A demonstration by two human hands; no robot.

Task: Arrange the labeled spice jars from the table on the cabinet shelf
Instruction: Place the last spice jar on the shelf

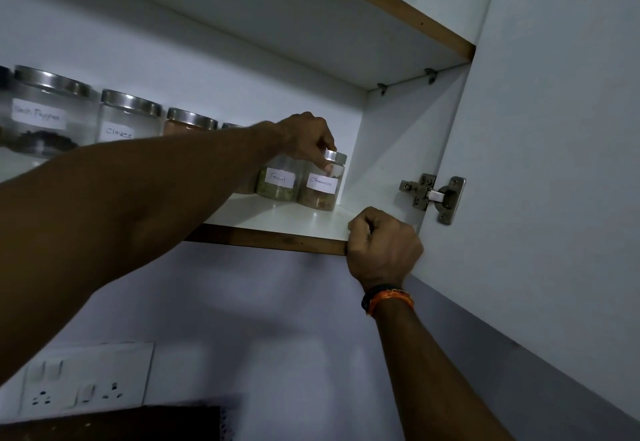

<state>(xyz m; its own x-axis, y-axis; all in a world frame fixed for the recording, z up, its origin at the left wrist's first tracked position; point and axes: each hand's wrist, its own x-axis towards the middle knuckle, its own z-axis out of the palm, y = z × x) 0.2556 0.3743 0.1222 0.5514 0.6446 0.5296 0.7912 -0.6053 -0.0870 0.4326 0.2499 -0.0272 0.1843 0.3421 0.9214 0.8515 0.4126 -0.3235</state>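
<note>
A row of clear jars with steel lids stands on the white cabinet shelf (pixel 284 222). From the left: a black pepper jar (pixel 45 118), a cloves jar (pixel 126 118), a jar of brown powder (pixel 188 121), then a fennel jar (pixel 278 180) and a cinnamon jar (pixel 322 186) at the right end. My left hand (pixel 308 142) reaches across and grips the cinnamon jar's lid from above. My left forearm hides part of the row. My right hand (pixel 382 246) is closed on the shelf's front right corner.
An upper shelf (pixel 398 14) with a wooden edge hangs overhead. The open cabinet door (pixel 554 163) with its metal hinge (pixel 433 196) stands at the right. A wall switchboard with sockets (pixel 86 378) sits at the lower left, above a dark wooden surface (pixel 110 423).
</note>
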